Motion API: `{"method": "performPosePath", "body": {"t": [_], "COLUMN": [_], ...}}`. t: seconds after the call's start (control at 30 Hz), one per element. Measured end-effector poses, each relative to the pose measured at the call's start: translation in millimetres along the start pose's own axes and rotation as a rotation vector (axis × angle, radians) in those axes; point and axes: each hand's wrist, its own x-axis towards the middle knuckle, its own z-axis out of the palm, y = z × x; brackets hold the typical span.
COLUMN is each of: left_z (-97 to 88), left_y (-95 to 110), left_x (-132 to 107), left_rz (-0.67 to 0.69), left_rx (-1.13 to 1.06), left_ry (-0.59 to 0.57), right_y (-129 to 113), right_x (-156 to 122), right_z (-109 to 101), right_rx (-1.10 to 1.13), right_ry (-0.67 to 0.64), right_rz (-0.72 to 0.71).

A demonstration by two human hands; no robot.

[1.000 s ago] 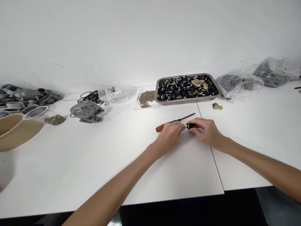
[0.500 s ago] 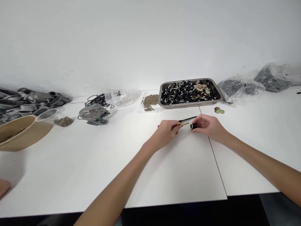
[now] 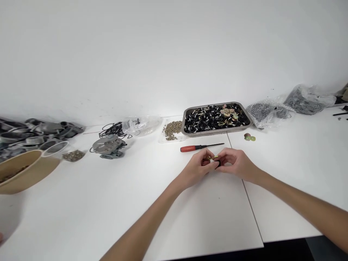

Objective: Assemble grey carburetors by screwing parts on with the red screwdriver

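Observation:
Both my hands meet over the white table, just in front of a red-handled screwdriver (image 3: 200,147) that lies flat. My left hand (image 3: 196,169) pinches a thin brass pin (image 3: 213,157) between its fingertips. My right hand (image 3: 236,165) is closed round a small black part (image 3: 217,164), mostly hidden by the fingers. The pin's tip sits at the black part. Behind them stands a metal tray (image 3: 216,132) full of similar black parts and some flat washers.
A pile of small brass pieces (image 3: 173,129) lies left of the tray; two washers (image 3: 249,137) lie to its right. Bags of dark parts (image 3: 288,103) sit at the back right. At left are a grey assembly (image 3: 108,146), black cords, grey castings and a tan bowl (image 3: 21,175).
My hands, apart half a second ago, have come together and nearer to me. The pin and the black part now touch. The screwdriver lies uncovered behind them.

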Motion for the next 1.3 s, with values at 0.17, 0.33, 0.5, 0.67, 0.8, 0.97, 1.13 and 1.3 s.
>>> {"method": "performPosePath", "body": {"t": [0.17,0.33,0.5,0.67,0.8,0.97,1.13,1.3], "left_z": [-5.1,-13.3,-17.6,-17.1,-16.3,-17.1,-16.9,-25.0], "left_y": [3.3,-0.1,-12.0,-9.8,-5.6,-9.5,-5.8,6.5], "left_x": [0.5,1.5,6.1,2.1,-1.8,-0.4,-0.5,-2.2], "left_rz": [-0.021,-0.021,-0.016,-0.004,0.003,0.015,0.042,0.072], "left_rx": [-0.101,-0.254,-0.287,-0.196,-0.178,-0.201,-0.214,-0.284], "left_ry": [-0.01,-0.047,-0.094,-0.114,-0.128,-0.134,-0.061,0.066], "right_y": [5.1,1.7,-24.5,-64.6,-91.5,-100.1,-75.9,-68.0], "right_x": [1.3,1.9,4.4,44.2,98.7,123.0,107.1,100.8], "right_z": [-1.3,-12.5,-35.8,-66.6,-90.4,-111.8,-132.6,-151.3], "right_rx": [-0.146,-0.247,-0.327,-0.698,-0.801,-0.759,-0.677,-0.755], "right_ry": [0.011,-0.082,-0.031,0.116,0.282,0.357,0.338,0.221], "right_rz": [-0.124,-0.038,0.046,-0.036,-0.113,-0.143,-0.064,0.039]}}
